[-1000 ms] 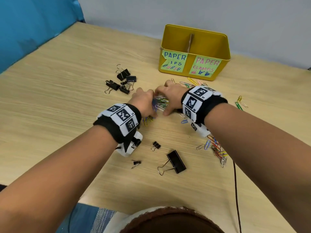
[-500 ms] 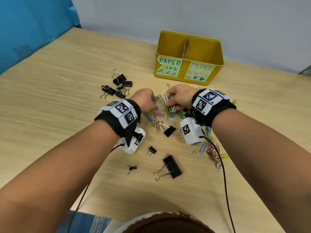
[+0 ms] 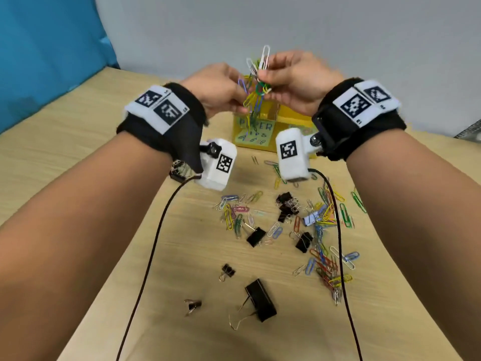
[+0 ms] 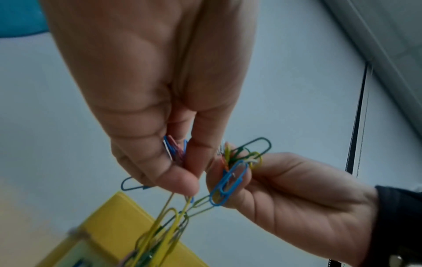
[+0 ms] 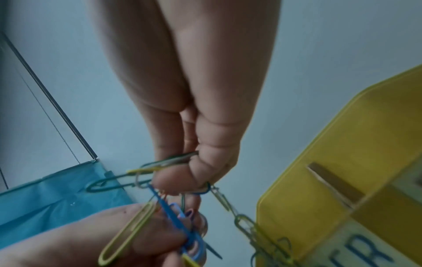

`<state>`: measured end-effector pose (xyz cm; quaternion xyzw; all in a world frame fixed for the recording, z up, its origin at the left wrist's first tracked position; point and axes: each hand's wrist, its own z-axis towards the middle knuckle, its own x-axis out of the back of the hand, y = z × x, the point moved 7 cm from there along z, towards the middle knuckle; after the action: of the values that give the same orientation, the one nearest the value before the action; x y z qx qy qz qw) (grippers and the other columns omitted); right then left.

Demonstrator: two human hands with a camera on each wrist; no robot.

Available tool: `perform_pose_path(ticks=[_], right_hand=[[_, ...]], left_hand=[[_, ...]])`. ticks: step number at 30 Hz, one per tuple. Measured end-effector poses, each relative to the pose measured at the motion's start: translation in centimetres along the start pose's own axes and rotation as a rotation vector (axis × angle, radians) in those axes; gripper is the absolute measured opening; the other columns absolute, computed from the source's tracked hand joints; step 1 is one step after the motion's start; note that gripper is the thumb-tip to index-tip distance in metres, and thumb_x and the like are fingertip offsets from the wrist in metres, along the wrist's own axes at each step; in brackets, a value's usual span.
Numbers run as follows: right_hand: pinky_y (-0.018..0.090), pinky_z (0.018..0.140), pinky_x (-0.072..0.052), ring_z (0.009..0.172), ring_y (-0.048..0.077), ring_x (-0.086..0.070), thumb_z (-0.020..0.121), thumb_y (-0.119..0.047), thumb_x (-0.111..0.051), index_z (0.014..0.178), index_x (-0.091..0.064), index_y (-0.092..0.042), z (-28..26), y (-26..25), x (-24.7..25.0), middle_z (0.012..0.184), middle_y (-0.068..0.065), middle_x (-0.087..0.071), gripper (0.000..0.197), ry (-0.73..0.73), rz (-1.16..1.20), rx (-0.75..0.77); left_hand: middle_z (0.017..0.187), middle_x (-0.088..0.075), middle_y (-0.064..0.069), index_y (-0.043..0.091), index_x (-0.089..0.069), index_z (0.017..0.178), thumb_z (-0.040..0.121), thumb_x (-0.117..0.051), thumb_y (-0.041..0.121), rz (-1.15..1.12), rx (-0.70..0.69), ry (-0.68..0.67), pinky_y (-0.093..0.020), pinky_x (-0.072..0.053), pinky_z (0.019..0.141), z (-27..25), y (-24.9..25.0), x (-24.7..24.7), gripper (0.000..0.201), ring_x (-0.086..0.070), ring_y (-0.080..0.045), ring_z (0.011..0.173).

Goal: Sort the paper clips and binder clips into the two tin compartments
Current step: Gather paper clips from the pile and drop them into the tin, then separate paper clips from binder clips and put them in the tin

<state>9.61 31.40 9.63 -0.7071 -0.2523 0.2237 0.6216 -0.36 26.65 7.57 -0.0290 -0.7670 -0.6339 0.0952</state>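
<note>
Both hands are raised above the yellow tin (image 3: 291,118) and share a tangled bunch of coloured paper clips (image 3: 256,82). My left hand (image 3: 221,87) pinches blue and pink clips (image 4: 173,150) between thumb and fingers. My right hand (image 3: 291,76) pinches white, green and yellow clips (image 5: 160,164). A linked string of yellow and green clips (image 4: 164,227) dangles from the bunch in front of the tin (image 5: 342,162). The tin's cardboard divider (image 5: 331,180) splits it into two compartments. More paper clips (image 3: 325,222) and black binder clips (image 3: 260,299) lie scattered on the table.
The wooden table (image 3: 65,157) runs back to a grey wall. A blue cloth (image 3: 46,48) hangs at the left. Cables (image 3: 153,246) trail from both wrist cameras across the table. A few small binder clips (image 3: 179,171) show under my left wrist.
Both hands rose from the pile on the table to above the tin, lifting a tangled bunch of paper clips. The pile they left is now uncovered.
</note>
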Motion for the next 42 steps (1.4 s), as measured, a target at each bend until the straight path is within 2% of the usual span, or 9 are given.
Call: perform_pose_path(ticks=[4, 11, 18, 22, 24, 28, 32, 35, 42], right_hand=[[0.024, 0.052, -0.053, 0.049, 0.010, -0.064, 0.090, 0.009, -0.047, 0.074, -0.055, -0.006, 1.7, -1.8, 0.3, 0.057, 0.002, -0.060, 0.024, 0.074, 0.077, 0.115], [0.027, 0.060, -0.056, 0.059, 0.013, -0.060, 0.092, 0.013, -0.040, 0.084, -0.053, -0.006, 3.1, -1.5, 1.3, 0.074, 0.008, -0.056, 0.024, 0.247, 0.279, 0.250], [0.011, 0.070, -0.038, 0.081, 0.002, -0.052, 0.093, -0.005, -0.047, 0.124, -0.059, -0.002, 2.7, 3.5, 3.1, 0.102, 0.005, -0.061, 0.033, 0.277, -0.513, -0.008], [0.016, 0.064, -0.045, 0.076, 0.011, -0.059, 0.092, -0.012, -0.053, 0.106, -0.066, -0.015, -2.5, 3.0, 3.7, 0.093, 0.000, -0.063, 0.019, 0.275, -0.616, 0.031], [0.020, 0.059, -0.047, 0.067, 0.009, -0.058, 0.092, -0.017, -0.054, 0.095, -0.063, -0.021, -5.6, 5.0, 3.7, 0.085, -0.003, -0.062, 0.010, 0.104, -0.819, -0.140], [0.028, 0.059, -0.049, 0.070, 0.015, -0.056, 0.088, -0.020, -0.060, 0.114, -0.061, -0.013, -10.4, 10.6, 3.0, 0.080, -0.003, -0.057, 0.027, -0.259, -1.187, -0.528], [0.019, 0.056, -0.038, 0.086, 0.017, -0.050, 0.088, -0.017, -0.057, 0.122, -0.059, -0.014, -11.5, 12.2, 1.0, 0.101, 0.003, -0.059, 0.034, -0.251, -1.248, -0.418], [0.023, 0.074, -0.039, 0.100, 0.021, -0.056, 0.089, -0.012, -0.054, 0.116, -0.062, -0.014, -12.1, 11.7, 1.0, 0.115, 0.007, -0.064, 0.028, -0.116, -1.156, -0.345], [0.019, 0.081, -0.036, 0.107, 0.021, -0.058, 0.092, -0.007, -0.044, 0.121, -0.064, -0.017, -14.5, 12.3, -0.8, 0.123, 0.006, -0.064, 0.037, -0.215, -1.172, -0.365]], left_hand=[[0.059, -0.054, -0.005, 0.006, -0.049, 0.065, 0.083, -0.046, -0.019, -0.018, -0.053, 0.081, -0.015, -0.054, 0.048, 2.1, 2.0, 0.6, 0.032, -0.059, -0.007, 0.043], [0.070, -0.053, -0.006, 0.011, -0.055, 0.070, 0.070, -0.056, -0.015, -0.052, -0.128, 0.241, -0.022, -0.053, 0.058, 4.4, 2.2, 1.2, 0.026, -0.056, -0.018, 0.065], [0.135, -0.056, -0.008, 0.013, -0.051, 0.134, 0.087, -0.055, 0.007, 0.821, -0.086, 0.151, -0.033, -0.041, 0.105, 2.1, 0.2, -0.5, 0.047, -0.052, -0.025, 0.124], [0.104, -0.058, -0.003, 0.014, -0.061, 0.114, 0.085, -0.058, 0.005, 0.757, -0.203, 0.212, -0.025, -0.046, 0.078, -2.0, -1.0, 0.1, 0.030, -0.055, -0.020, 0.089], [0.098, -0.055, -0.001, 0.017, -0.058, 0.111, 0.082, -0.065, 0.012, 0.793, -0.033, -0.102, -0.021, -0.043, 0.061, -4.3, -4.5, -1.5, 0.030, -0.052, -0.017, 0.078], [0.105, -0.054, 0.001, 0.020, -0.044, 0.126, 0.072, -0.076, 0.031, 1.081, 0.348, -0.582, -0.028, -0.049, 0.070, -9.2, -11.0, -4.6, 0.063, -0.050, -0.013, 0.081], [0.114, -0.057, -0.006, 0.012, -0.045, 0.122, 0.078, -0.072, 0.024, 1.032, 0.189, -0.352, -0.027, -0.045, 0.068, -8.4, -11.6, -6.9, 0.054, -0.052, -0.017, 0.084], [0.127, -0.049, -0.008, 0.014, -0.042, 0.128, 0.082, -0.067, 0.023, 0.954, 0.084, -0.165, -0.037, -0.049, 0.093, -8.3, -10.6, -6.9, 0.053, -0.054, -0.025, 0.109], [0.104, -0.052, -0.005, 0.013, -0.054, 0.116, 0.080, -0.068, 0.018, 0.979, -0.036, -0.340, -0.027, -0.040, 0.077, -10.4, -9.8, -9.9, 0.039, -0.052, -0.019, 0.097]])
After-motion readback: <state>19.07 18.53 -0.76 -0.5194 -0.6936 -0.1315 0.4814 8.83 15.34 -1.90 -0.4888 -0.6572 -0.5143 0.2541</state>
